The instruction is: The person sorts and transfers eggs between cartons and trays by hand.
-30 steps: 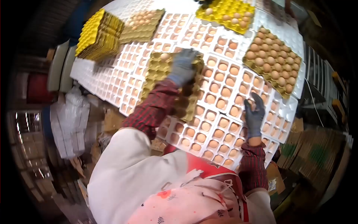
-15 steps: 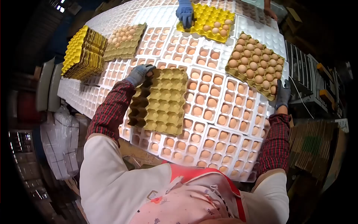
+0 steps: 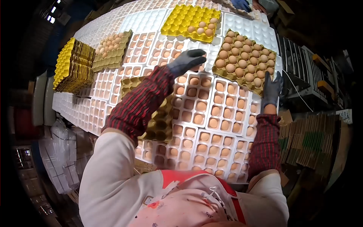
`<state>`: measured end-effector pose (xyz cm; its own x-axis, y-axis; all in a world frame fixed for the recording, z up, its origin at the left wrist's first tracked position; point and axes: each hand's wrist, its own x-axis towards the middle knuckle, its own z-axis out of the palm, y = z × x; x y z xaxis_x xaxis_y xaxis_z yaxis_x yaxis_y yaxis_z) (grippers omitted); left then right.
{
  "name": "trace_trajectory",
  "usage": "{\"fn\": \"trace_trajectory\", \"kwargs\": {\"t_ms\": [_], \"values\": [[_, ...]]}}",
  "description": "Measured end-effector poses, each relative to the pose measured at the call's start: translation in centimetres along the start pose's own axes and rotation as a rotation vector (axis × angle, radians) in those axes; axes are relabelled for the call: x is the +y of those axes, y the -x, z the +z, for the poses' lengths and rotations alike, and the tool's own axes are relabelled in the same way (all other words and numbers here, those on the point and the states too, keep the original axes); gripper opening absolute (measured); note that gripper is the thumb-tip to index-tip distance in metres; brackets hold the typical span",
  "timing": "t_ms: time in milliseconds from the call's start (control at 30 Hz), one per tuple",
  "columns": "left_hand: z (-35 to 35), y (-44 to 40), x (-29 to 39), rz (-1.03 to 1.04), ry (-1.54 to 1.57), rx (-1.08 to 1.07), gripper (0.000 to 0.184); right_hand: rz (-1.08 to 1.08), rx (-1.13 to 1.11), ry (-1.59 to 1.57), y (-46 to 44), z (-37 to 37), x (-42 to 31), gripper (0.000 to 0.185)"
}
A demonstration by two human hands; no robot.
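Observation:
My left hand [image 3: 187, 62], in a grey glove, reaches over the white egg trays [image 3: 207, 125] with its fingers stretched out and apart. Below its fingers a brownish patch shows, perhaps an egg. Under my left forearm lies a bare cardboard egg tray [image 3: 160, 123], partly hidden by the sleeve. To the right, a cardboard tray full of brown eggs [image 3: 247, 56] rests at a slant on the white trays. At that tray's right edge is my right hand [image 3: 272, 89], also gloved, fingers spread beside the eggs; whether it presses on the tray I cannot tell.
A yellow egg tray [image 3: 185, 20] with several eggs lies farther back. At left stand stacked yellow trays [image 3: 73, 66] beside a part-filled cardboard tray [image 3: 111, 49]. A co-worker's blue-gloved hand [image 3: 242, 4] shows at the top. Metal rollers [image 3: 302, 64] and flattened cardboard [image 3: 312, 145] are on the right.
My left hand has left the bare cardboard tray's corner and moved right over the white trays. My right hand stays by the full tray. The co-worker's blue glove has moved off the yellow tray.

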<state>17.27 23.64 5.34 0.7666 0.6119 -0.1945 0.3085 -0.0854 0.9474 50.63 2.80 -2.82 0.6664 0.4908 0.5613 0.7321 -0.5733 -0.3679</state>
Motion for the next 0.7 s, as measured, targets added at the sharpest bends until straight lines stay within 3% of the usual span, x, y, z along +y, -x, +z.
{"fn": "trace_trajectory", "kwargs": {"t_ms": [33, 133, 233, 433, 467, 567, 600, 667, 700], "values": [[1.0, -3.9, -1.5, 0.017, -0.098, 0.002, 0.073, 0.297, -0.208, -0.297, -2.1, 0.8, 1.4, 0.060], [4.6, -12.8, -1.8, 0.028, -0.270, 0.056, 0.072, 0.649, -0.667, -0.577, -5.8, 5.0, 6.2, 0.065], [4.8, -16.3, -2.3, -0.049, -0.299, 0.036, 0.067, 0.745, -0.780, -0.599, -6.2, 6.3, 7.2, 0.059], [6.2, -14.9, -2.9, 0.007, -0.162, -0.010, 0.057, 0.770, -0.724, -0.683, -6.4, 7.4, 8.5, 0.047], [6.3, -13.9, -3.3, 0.068, -0.174, -0.038, 0.055, 0.731, -0.623, -0.683, -6.2, 7.4, 8.2, 0.058], [6.6, -7.3, -5.4, 0.547, -0.265, -0.123, 0.050, 0.566, -0.589, -0.967, -6.2, 5.3, 8.7, 0.035], [7.3, -1.2, -0.2, -0.064, 0.398, -0.037, 0.050, 0.458, -0.590, -1.055, -6.0, 2.8, 6.4, 0.027], [9.5, 5.6, -1.0, 0.035, 0.600, 0.203, 0.052, 0.473, -0.715, -1.221, -4.2, -4.7, -3.0, 0.030], [9.7, 9.7, -0.8, 0.044, 0.640, 0.250, 0.052, 0.423, -0.797, -1.173, -4.3, -4.8, -4.3, 0.031]]}}
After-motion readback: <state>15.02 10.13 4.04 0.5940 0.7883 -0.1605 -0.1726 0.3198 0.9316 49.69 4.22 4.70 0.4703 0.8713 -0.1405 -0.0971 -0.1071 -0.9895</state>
